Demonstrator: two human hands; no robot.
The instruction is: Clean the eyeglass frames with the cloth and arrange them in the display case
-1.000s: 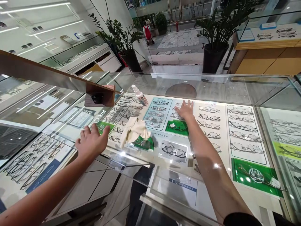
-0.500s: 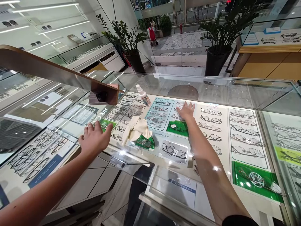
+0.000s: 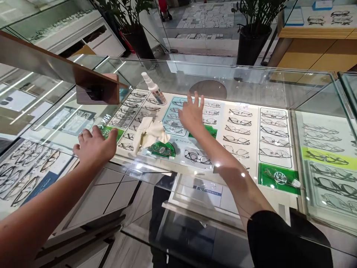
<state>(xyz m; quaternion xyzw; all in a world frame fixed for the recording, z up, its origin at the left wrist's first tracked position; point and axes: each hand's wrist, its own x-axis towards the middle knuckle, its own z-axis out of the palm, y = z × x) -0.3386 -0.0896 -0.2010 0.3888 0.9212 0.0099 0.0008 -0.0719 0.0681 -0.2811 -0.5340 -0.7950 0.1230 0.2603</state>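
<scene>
My left hand (image 3: 96, 145) has its fingers spread at the near left side of the glass display case (image 3: 245, 89), holding nothing. Farther out, my right hand (image 3: 192, 113) is also spread and empty, over the pale blue eyeglass panel (image 3: 178, 108). Whether it touches the glass, I cannot tell. Between the hands lies a crumpled cream cloth (image 3: 149, 132). A white spray bottle (image 3: 154, 89) stands behind the cloth, tilted in the view. Rows of eyeglasses (image 3: 238, 130) rest under the glass, and a green card (image 3: 163, 149) with frames on it sits beside the cloth.
A wood-edged mirror or panel (image 3: 41, 61) on a block base (image 3: 97, 89) juts in from the left. Another glass case (image 3: 329, 126) adjoins on the right. Potted plants (image 3: 253, 41) stand beyond the counter. Below the near edge is a pulled-out drawer (image 3: 170, 212).
My right hand has moved left across the glass, from the neighbouring panel toward the blue one. My left hand stays spread. The view has tilted down, so the whole scene sits higher.
</scene>
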